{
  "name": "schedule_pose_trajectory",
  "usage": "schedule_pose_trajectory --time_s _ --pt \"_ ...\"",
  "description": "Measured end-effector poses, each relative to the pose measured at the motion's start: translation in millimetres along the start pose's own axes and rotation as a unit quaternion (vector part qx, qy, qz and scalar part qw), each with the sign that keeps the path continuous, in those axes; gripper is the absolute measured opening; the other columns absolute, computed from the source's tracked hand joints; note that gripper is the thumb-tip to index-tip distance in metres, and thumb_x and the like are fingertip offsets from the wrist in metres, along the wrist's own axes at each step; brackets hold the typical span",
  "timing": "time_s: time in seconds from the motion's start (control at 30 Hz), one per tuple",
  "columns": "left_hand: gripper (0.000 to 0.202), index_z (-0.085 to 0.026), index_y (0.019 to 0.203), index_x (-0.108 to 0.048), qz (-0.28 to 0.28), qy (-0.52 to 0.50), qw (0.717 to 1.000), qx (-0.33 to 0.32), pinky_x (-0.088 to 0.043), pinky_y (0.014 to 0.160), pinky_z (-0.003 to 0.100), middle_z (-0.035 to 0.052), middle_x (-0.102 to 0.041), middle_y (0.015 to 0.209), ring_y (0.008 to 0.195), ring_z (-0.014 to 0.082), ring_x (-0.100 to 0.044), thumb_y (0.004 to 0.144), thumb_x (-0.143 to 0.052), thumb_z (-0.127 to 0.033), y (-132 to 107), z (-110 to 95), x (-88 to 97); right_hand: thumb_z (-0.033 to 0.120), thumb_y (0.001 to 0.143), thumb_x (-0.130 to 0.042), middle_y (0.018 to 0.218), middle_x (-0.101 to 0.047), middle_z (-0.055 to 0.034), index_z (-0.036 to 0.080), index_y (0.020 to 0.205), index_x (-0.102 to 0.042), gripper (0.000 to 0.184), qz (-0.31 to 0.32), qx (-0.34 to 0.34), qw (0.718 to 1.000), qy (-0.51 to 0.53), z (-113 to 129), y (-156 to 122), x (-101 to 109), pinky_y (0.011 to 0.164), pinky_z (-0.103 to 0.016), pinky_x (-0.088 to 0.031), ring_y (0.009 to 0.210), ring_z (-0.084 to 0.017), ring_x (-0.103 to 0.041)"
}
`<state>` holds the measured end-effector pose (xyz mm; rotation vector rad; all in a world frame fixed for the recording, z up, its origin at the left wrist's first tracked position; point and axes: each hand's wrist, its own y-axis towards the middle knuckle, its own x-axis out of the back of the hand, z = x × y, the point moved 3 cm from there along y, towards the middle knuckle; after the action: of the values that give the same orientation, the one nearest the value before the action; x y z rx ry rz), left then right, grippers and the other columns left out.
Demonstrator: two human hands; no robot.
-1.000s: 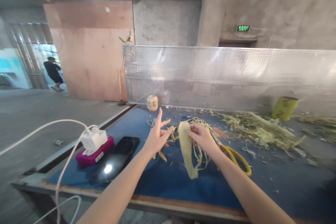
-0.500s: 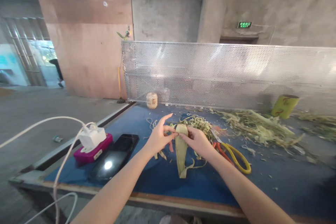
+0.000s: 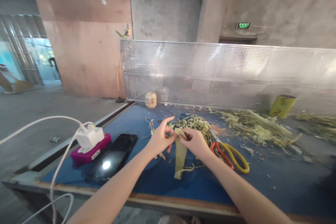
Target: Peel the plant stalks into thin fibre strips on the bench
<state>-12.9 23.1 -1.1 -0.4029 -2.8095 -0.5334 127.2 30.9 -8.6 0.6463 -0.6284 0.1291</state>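
Between my two hands hangs a pale green strip of dried husk (image 3: 180, 157), its lower end curled near the blue tabletop. My left hand (image 3: 163, 136) pinches its top edge between thumb and fingers, index finger stretched up and away. From the other side my right hand (image 3: 194, 141) grips the same top end, which is folded over; the fingertips are partly hidden. Just behind the hands lies a heap of shredded green plant fibre (image 3: 195, 123). Scissors with orange handles (image 3: 223, 154) and a yellow-handled pair (image 3: 237, 157) rest beside my right forearm.
On the left of the blue table (image 3: 152, 182) lie a black phone (image 3: 112, 157) and a magenta power strip (image 3: 91, 150) with a white plug and cables. Behind stand a twine roll (image 3: 151, 100), a loose fibre pile (image 3: 259, 126), a yellow-green can (image 3: 282, 106) and a perforated metal panel (image 3: 210, 73).
The husk's top end has folded over between my fingers, and its lower end has swung slightly left. Both hands stay on it. The camera view has shifted a little.
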Motion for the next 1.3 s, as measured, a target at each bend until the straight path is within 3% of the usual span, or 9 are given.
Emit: schedule_pose_trajectory --time_s 0.17,0.63,0.77,0.93,1.07,1.2,1.3 --pt "0.059 -0.031 0.124 -0.025 -0.005 -0.003 1.0 -0.004 -0.035 0.031 0.016 -0.0054 -0.048 0.077 0.03 0.0022 -0.046 0.073 -0.049 -0.014 -0.7 -1.0 -2.6 0.014 0.063 -0.044 0.049 -0.027 0.006 0.018 0.052 -0.028 0.02 -0.01 0.021 1.0 -0.015 3.9 -0.9 1.5 0.047 -0.02 -0.021 0.048 -0.007 -0.027" --pt "0.06 -0.03 0.126 -0.022 0.0 -0.043 0.999 -0.021 -0.033 0.029 0.016 -0.0053 -0.049 0.075 0.029 0.0019 -0.044 0.075 -0.05 -0.017 -6.6 -7.3 -6.3 0.014 0.063 -0.041 0.053 -0.027 0.0053 0.018 0.053 -0.034 0.013 0.02 0.052 0.996 0.071 0.4 0.5 2.8 0.046 -0.02 -0.021 0.05 -0.007 -0.026" --pt "0.057 -0.028 0.123 -0.026 -0.001 -0.057 0.998 -0.019 -0.033 0.028 0.016 -0.0055 -0.049 0.074 0.028 0.0019 -0.044 0.073 -0.05 -0.014 -6.3 -6.6 -7.7 0.015 0.064 -0.043 0.052 -0.026 0.0054 0.018 0.051 -0.03 0.018 0.02 0.072 0.995 0.067 7.7 -0.7 1.0 0.046 -0.02 -0.021 0.049 -0.007 -0.026" --pt "0.056 -0.025 0.123 -0.025 -0.02 -0.078 0.997 -0.009 -0.033 0.028 0.016 -0.0047 -0.052 0.074 0.028 0.0028 -0.046 0.074 -0.052 -0.021 -3.8 -7.7 -5.6 0.02 0.07 -0.046 0.052 -0.031 0.0048 0.017 0.054 -0.037 0.018 -0.007 0.066 0.996 0.052 13.0 0.0 6.0 0.046 -0.02 -0.024 0.049 -0.007 -0.029" --pt "0.051 -0.025 0.12 -0.032 -0.003 -0.058 0.998 -0.016 -0.035 0.03 0.016 -0.0046 -0.051 0.075 0.03 0.0034 -0.048 0.074 -0.054 -0.028 -3.3 -10.1 -6.5 0.03 0.078 -0.044 0.056 -0.035 0.0033 0.016 0.06 -0.044 0.022 -0.001 0.04 0.996 0.081 7.5 1.3 11.3 0.047 -0.02 -0.027 0.051 -0.008 -0.032" --pt "0.046 -0.024 0.117 -0.035 -0.01 -0.036 0.999 -0.014 -0.037 0.033 0.017 -0.0037 -0.051 0.077 0.032 0.0029 -0.048 0.075 -0.052 -0.029 -2.6 -9.4 -6.7 0.035 0.081 -0.041 0.056 -0.032 0.0041 0.016 0.062 -0.041 0.027 -0.01 0.023 0.996 0.082 6.6 0.7 13.0 0.045 -0.02 -0.026 0.05 -0.007 -0.03" --pt "0.043 -0.024 0.116 -0.036 -0.028 -0.021 0.999 -0.013 -0.037 0.033 0.017 -0.0037 -0.051 0.076 0.032 0.003 -0.047 0.076 -0.05 -0.029 -0.8 -6.4 -5.0 0.034 0.082 -0.04 0.054 -0.031 0.0039 0.017 0.058 -0.038 0.029 -0.009 0.062 0.997 0.053 13.3 -0.9 13.3 0.046 -0.021 -0.026 0.05 -0.008 -0.03"
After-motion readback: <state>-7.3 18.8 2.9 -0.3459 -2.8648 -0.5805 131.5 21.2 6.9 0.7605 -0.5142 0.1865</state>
